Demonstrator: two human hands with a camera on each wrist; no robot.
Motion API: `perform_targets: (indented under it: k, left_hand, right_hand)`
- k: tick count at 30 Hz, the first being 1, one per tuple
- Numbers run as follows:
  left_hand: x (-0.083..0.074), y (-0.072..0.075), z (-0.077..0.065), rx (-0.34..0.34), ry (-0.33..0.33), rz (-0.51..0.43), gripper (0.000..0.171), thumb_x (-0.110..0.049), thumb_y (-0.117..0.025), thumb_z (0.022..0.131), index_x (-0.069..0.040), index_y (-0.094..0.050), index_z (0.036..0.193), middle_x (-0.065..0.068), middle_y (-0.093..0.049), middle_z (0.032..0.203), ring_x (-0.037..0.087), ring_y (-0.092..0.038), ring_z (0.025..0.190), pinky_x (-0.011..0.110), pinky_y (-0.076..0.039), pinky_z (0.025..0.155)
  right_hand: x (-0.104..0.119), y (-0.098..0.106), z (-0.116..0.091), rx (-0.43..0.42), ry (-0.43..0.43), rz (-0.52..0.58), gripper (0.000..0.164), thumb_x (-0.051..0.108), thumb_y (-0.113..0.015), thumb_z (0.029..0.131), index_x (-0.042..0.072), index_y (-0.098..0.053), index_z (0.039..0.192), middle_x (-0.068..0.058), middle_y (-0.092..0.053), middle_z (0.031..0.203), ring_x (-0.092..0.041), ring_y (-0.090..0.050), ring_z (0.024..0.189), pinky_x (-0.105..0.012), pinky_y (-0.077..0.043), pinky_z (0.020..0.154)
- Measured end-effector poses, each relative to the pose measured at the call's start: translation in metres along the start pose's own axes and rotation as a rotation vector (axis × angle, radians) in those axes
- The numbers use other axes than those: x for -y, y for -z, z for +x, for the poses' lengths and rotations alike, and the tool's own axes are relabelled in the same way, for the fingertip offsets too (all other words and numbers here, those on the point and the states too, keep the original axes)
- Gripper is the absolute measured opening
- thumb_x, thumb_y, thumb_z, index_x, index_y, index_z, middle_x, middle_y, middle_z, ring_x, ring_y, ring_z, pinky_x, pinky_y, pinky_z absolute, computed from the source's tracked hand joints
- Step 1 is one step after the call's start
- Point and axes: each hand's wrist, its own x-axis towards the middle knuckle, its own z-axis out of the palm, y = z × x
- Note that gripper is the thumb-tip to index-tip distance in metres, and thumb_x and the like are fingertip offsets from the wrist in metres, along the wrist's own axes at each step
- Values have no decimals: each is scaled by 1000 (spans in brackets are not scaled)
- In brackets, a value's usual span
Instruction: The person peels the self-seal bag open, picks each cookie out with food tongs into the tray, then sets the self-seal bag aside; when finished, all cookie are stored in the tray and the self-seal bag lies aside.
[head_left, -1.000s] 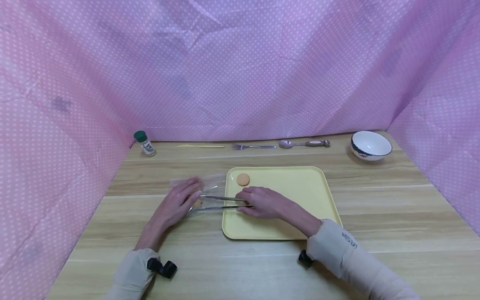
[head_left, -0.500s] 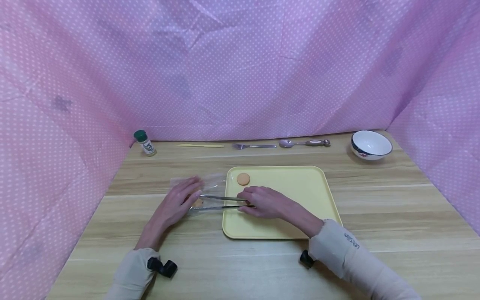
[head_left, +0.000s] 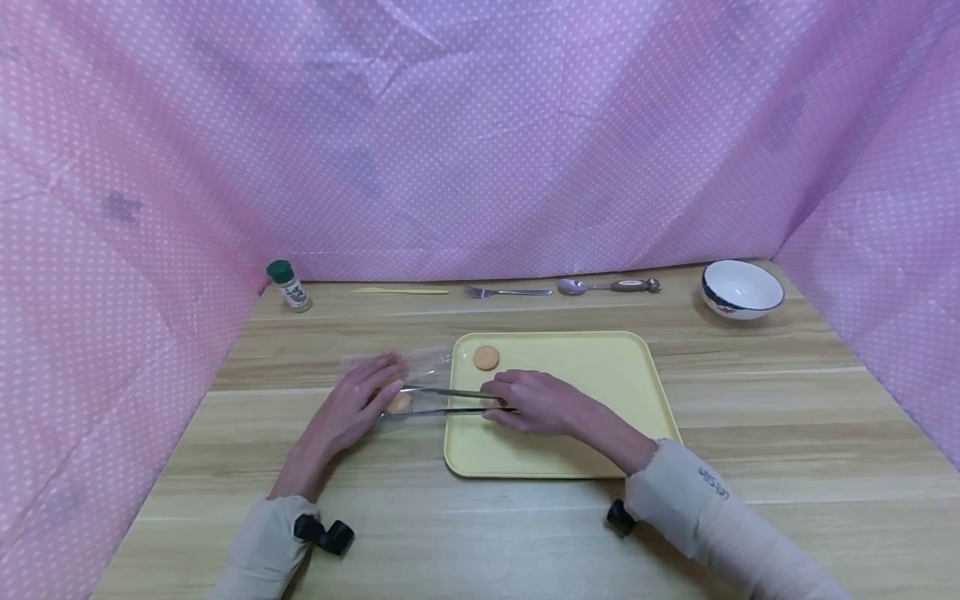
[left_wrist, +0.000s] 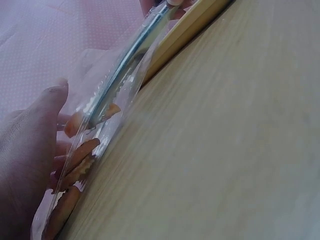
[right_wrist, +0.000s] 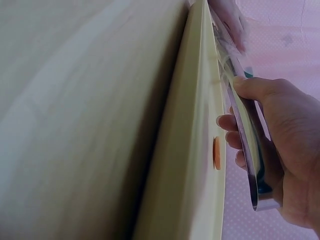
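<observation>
A clear plastic bag lies at the tray's left edge with several round biscuits inside. My left hand lies across the bag and holds it, thumb on the near side, fingers showing through the film in the left wrist view. With my right hand I grip metal tongs, thumb on one arm and fingers on the other. Their tips reach into the bag, on either side of a biscuit; I cannot tell whether they pinch it. One biscuit rests on the yellow tray, top left.
Along the back of the wooden table lie a pale yellow knife, a fork and a spoon. A green-capped shaker stands back left, a white bowl back right. Pink dotted cloth hangs behind.
My right hand and the tongs have shifted slightly to the right, and the biscuit between the tong tips has moved a little right too. The left hand has stayed in place.
</observation>
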Motion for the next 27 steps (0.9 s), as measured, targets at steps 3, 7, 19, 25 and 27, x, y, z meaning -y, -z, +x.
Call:
perform_targets:
  k: [3,7,19,25,27]
  left_hand:
    - [0,0,0,0,-1,-3,43,-31,-52,110,-9,-60,146,16,-48,156,39,-40,145,62,-29,117]
    - [0,0,0,5,2,-9,43,-31,-52,110,-9,-60,146,16,-48,156,39,-40,145,62,-28,117]
    - [0,0,-1,15,35,-7,45,-34,-50,111,-9,-60,146,16,-47,157,39,-39,146,61,-28,118]
    - [0,0,-1,10,23,-10,44,-32,-50,111,-8,-60,146,17,-47,157,39,-40,145,62,-29,117]
    - [0,1,0,11,17,-9,44,-32,-50,111,-8,-59,147,17,-47,157,39,-40,145,62,-29,117]
  right_hand:
    - [-1,1,-3,-5,-6,0,25,23,-71,100,3,-70,116,1,-61,87,-11,-56,75,-28,-54,68]
    - [-3,3,-8,-17,-15,5,24,22,-71,100,3,-69,115,1,-61,87,-11,-57,76,-30,-54,69]
    - [-8,11,-23,-43,-46,18,25,20,-70,100,1,-70,116,0,-62,88,-10,-55,74,-28,-53,68]
    - [-11,15,-32,-47,-76,20,23,19,-70,101,1,-70,116,1,-62,89,-9,-53,74,-28,-52,67]
    - [-13,17,-35,-56,-81,21,23,18,-71,100,1,-70,116,-1,-63,90,-9,-53,73,-29,-52,66]
